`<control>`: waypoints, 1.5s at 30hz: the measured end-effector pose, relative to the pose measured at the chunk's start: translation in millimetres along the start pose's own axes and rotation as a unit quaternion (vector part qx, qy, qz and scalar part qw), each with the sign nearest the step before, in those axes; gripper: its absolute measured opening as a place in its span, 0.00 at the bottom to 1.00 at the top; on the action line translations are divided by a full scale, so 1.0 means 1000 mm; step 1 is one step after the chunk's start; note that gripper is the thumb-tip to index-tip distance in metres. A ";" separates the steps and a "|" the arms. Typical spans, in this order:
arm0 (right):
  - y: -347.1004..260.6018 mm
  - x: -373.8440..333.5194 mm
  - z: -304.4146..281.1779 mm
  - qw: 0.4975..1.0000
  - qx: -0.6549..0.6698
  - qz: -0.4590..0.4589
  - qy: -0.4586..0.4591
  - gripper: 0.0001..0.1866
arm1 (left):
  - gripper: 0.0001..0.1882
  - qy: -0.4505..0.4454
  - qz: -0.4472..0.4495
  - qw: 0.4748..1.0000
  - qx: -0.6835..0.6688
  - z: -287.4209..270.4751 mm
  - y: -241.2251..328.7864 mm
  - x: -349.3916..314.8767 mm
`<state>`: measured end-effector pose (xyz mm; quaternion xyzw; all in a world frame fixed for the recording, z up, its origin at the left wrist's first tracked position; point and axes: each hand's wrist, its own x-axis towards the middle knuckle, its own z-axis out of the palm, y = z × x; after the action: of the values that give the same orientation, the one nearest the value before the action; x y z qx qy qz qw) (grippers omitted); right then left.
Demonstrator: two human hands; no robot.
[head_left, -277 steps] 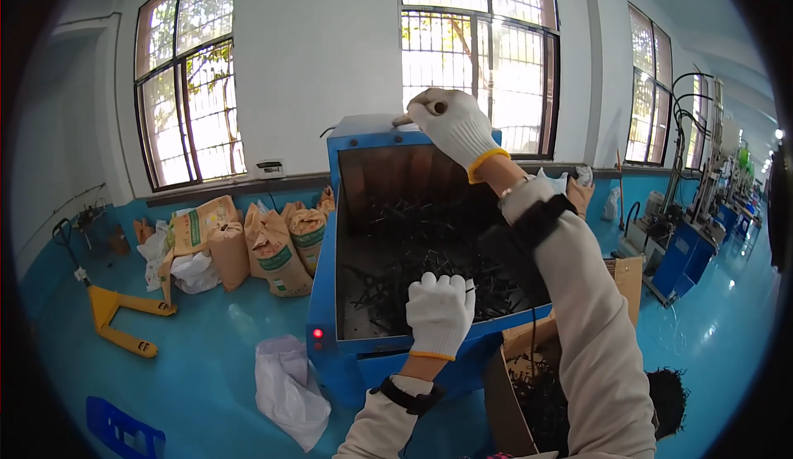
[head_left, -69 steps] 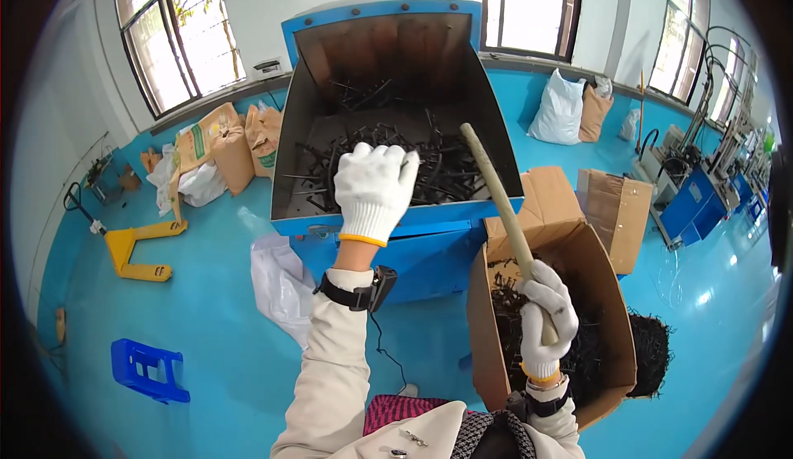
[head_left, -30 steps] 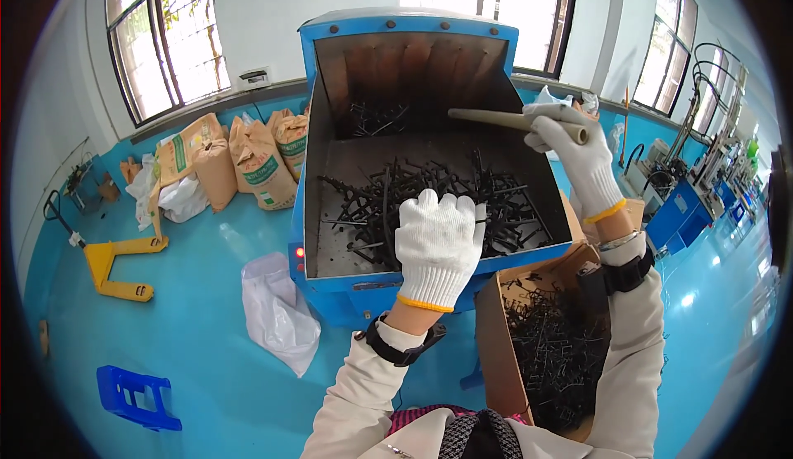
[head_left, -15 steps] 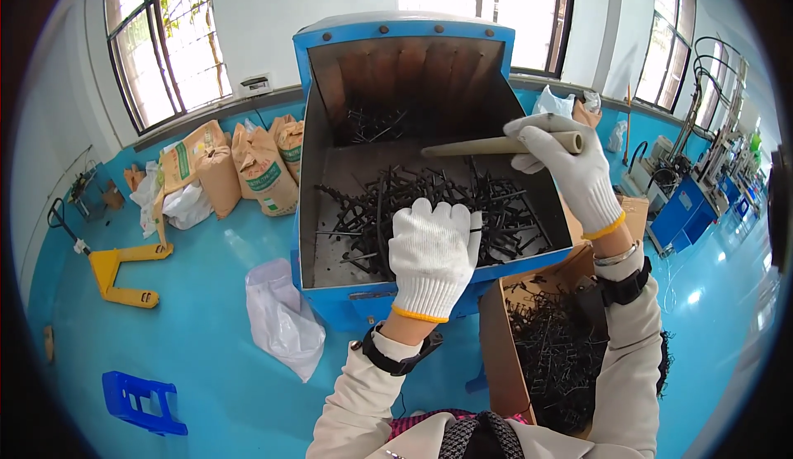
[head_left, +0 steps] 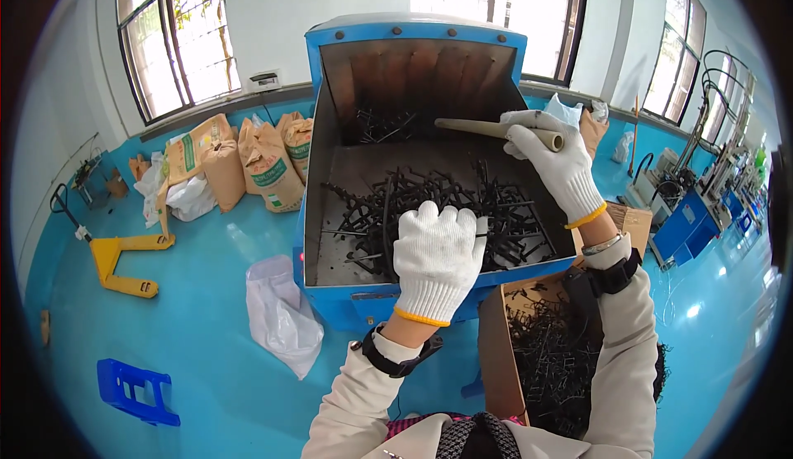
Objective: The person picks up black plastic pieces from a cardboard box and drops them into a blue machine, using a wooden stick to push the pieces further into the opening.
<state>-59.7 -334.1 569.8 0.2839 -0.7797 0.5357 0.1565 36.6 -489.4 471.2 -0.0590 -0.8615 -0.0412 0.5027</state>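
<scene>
My right hand (head_left: pixel 552 158), in a white knit glove with an orange cuff, is closed around a long beige tube (head_left: pixel 471 128). The tube lies nearly level above the right side of a blue metal hopper (head_left: pixel 363 295), its far end pointing left. My left hand (head_left: pixel 438 254), gloved the same way, is curled back-up at the hopper's front, over a heap of thin black branching pieces (head_left: pixel 429 186). A dark stick shows beside its thumb, but the fingers hide what they grip. More black bits (head_left: pixel 384 125) lie at the hopper's back.
A cardboard box (head_left: pixel 501 360) of thin black scraps stands below my right forearm. Left of the hopper are a white sack (head_left: pixel 282 314), several brown paper sacks (head_left: pixel 268 166), a yellow pallet jack (head_left: pixel 107 261) and a blue stool (head_left: pixel 136 391). Machines (head_left: pixel 690 224) line the right.
My right hand and the tube have shifted left and slightly up, and the tube's far end has risen. The left hand stays at the heap. The whole view has shifted a little.
</scene>
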 end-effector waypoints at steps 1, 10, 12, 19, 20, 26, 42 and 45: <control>-0.004 0.001 0.000 1.000 -0.012 0.009 -0.004 0.15 | 0.13 0.004 -0.003 1.000 0.001 0.000 0.000 0.000; 0.010 0.053 0.038 0.995 -0.006 0.042 -0.094 0.16 | 0.13 -0.066 -0.021 0.998 -0.006 -0.004 -0.002 -0.002; 0.028 0.069 0.048 0.993 -0.007 0.037 -0.116 0.16 | 0.13 -0.064 -0.013 0.998 -0.022 -0.006 0.003 0.002; 0.052 0.088 0.068 0.983 -0.092 0.009 -0.158 0.16 | 0.14 -0.023 -0.015 0.999 -0.043 -0.004 -0.004 0.002; 0.048 0.087 0.066 0.982 -0.091 0.008 -0.162 0.16 | 0.14 -0.021 -0.015 0.999 -0.043 -0.002 -0.006 0.001; -0.008 0.042 0.005 0.994 -0.014 0.009 -0.107 0.17 | 0.12 -0.027 -0.011 0.998 -0.057 -0.008 -0.002 0.002; -0.117 -0.139 -0.175 0.983 0.081 -0.163 0.005 0.21 | 0.06 0.273 -0.085 0.935 -0.208 -0.059 -0.012 -0.023; -0.122 -0.147 -0.172 0.969 0.197 -0.096 -0.116 0.18 | 0.05 0.220 -0.116 0.948 -0.199 -0.075 -0.017 -0.039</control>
<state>119.9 -166.6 645.2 0.4426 -0.6405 0.6251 0.0564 117.2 -518.3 473.9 -0.0475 -0.7049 -0.2818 0.6492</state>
